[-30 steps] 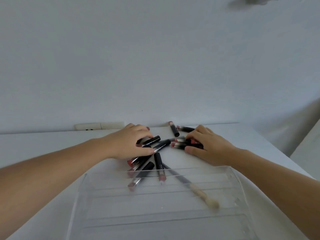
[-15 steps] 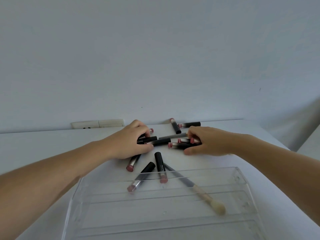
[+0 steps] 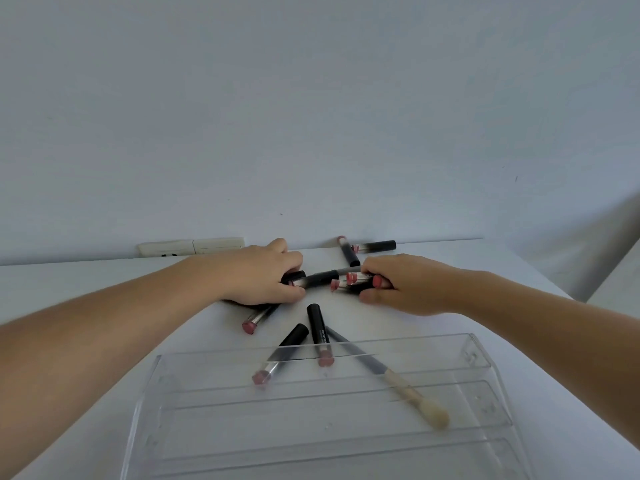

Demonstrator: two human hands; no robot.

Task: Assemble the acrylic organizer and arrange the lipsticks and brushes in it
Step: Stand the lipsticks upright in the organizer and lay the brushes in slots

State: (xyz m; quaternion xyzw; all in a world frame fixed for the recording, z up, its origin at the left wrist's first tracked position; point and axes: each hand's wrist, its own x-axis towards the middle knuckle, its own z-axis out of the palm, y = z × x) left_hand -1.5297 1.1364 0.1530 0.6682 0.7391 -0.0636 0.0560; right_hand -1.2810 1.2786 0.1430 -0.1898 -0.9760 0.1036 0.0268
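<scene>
Now both hands are down in the scatter of lipsticks at the back of the white table [image 3: 104, 375]. The right hand [image 3: 412, 285] has its fingers curled round a small bundle of lipsticks [image 3: 353, 281], pink ends poking out towards the middle. The left hand [image 3: 263, 278] is curled over a black tube [image 3: 294, 276], fingers closed on it, with one more lipstick [image 3: 258, 320] poking out from under the palm.

Risk, by the look of it: these tubes are smooth, round and glossy, black caps over shiny silver barrels, so a fistful could easily squirt loose, roll across the slick tabletop and head for the edge. Two far lipsticks [image 3: 360, 251] lie near the wall, apart from the rest.

The acrylic organizer [image 3: 485, 362] sits nearest the camera, clear, hard-edged, stepped into long shallow rows, not yet filled. Its transparency makes the walls hard to judge; a hurried drop could clip a rim. Two loose lipsticks [image 3: 311, 341] and a slim brush [image 3: 398, 379], dark handle and pale soft tip, show through or across its back wall; whether they lie inside or behind it cannot be told. A sweeping forearm could knock those about.
</scene>
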